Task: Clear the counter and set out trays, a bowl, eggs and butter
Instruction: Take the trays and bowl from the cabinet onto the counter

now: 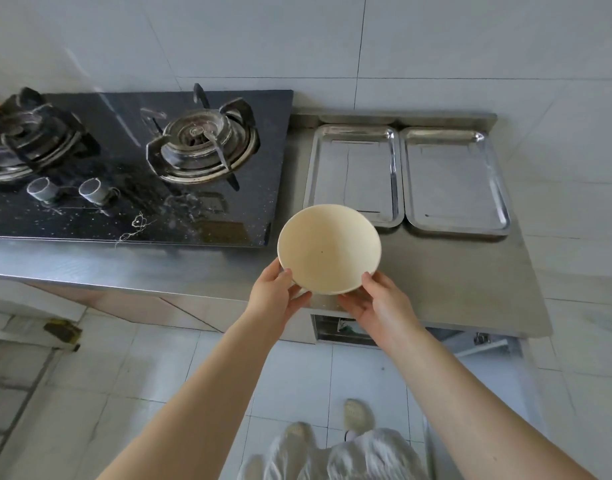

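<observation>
Steel counter (470, 289) carries two trays (353, 174) side by side. Left hand (276, 296) and right hand (377, 303) pinch the cream bowl's (328, 249) near rim above the counter's front edge. Gripped so shallowly, it could tip forward or clip the nearest tray.

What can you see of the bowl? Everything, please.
The bowl is round, cream-coloured and matte, perhaps ceramic or plastic, and empty apart from a tiny dark speck inside. It is tilted, its opening facing the camera. Both hands hold its near rim: the left hand at lower left, the right hand at lower right. It is held in front of the steel counter, overlapping the near corner of the left tray.
</observation>
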